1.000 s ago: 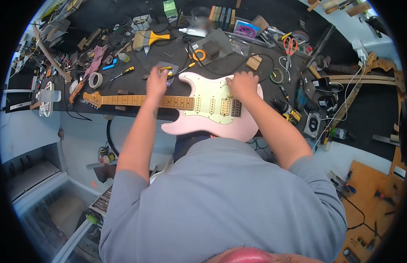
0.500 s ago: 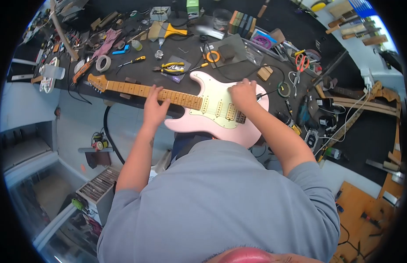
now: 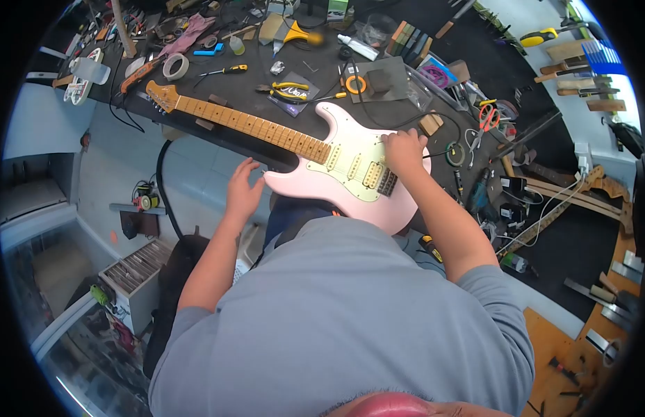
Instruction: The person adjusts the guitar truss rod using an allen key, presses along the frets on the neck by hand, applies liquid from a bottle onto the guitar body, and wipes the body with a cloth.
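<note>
A pale pink electric guitar (image 3: 295, 184) with a cream pickguard (image 3: 350, 189) lies face up at the bench's near edge. Its maple neck (image 3: 249, 125) points up and left. My left hand (image 3: 244, 191) is off the guitar, left of the body's lower horn and below the neck, fingers apart and empty. On the lower right of the pickguard rests my right hand (image 3: 404, 151), fingers bent inward over the control area. Whatever is under those fingertips is hidden by the hand. A black cable (image 3: 439, 153) runs to the guitar's edge beside it.
Beyond the guitar lie yellow-handled pliers (image 3: 289, 90), a screwdriver (image 3: 225, 70), a tape roll (image 3: 175, 67), a brush (image 3: 295, 33) and a white tube (image 3: 358, 48). Orange scissors (image 3: 486, 119) and a wooden block (image 3: 430, 124) sit to the right. Chisels hang at far right.
My left hand has come off the neck and moved down toward me. My right hand stays at the controls. The whole view has turned slightly, so the neck slopes more.
</note>
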{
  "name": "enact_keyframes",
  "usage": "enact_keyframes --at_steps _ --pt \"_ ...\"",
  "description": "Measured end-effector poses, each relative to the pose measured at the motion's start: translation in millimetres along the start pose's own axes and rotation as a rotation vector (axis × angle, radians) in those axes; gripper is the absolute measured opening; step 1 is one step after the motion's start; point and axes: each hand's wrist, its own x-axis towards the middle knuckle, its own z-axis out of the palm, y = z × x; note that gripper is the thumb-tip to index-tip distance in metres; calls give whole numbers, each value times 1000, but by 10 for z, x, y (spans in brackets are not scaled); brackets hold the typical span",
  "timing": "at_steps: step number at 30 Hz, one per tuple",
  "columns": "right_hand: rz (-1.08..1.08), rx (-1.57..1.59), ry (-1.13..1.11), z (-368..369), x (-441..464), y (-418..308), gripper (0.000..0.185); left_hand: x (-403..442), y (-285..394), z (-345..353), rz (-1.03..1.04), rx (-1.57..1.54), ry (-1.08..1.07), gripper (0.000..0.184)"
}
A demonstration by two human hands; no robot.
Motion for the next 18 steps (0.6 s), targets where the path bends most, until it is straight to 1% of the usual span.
enact_keyframes --at_steps 2,4,5,6,7,8,11,14,15,16,18 --pt "-66 -22 17 32 -18 -78 23 -21 -78 38 38 7 16 37" --pt "-139 -24 79 142 6 -213 23 -47 -88 60 -123 -80 -82 31" --pt "-127 -34 63 152 10 -173 23 -48 -87 66 -201 -125 -128 28" --pt "-118 -42 50 56 12 -168 23 -51 -247 123 -189 -98 -148 25" --pt "-107 -44 31 14 -13 -194 23 -96 -561 208 -180 -64 -175 23" --pt "-80 -27 90 32 -24 -125 23 -154 -777 224 -174 -29 -204 21" --pt "4 48 58 2 -39 13 25 -375 -955 138 -296 274 -319 26" --pt "-23 57 148 181 -46 -194 31 -876 -1513 196 -525 326 -490 35" --pt "-30 62 187 208 -24 -260 35 -1102 -1697 241 -467 364 -523 37" --pt "-58 48 188 201 -15 -230 33 -1335 -1892 293 -408 403 -551 41" --pt "-6 10 199 174 -56 -93 32 -1689 -2331 346 -285 385 -749 40"
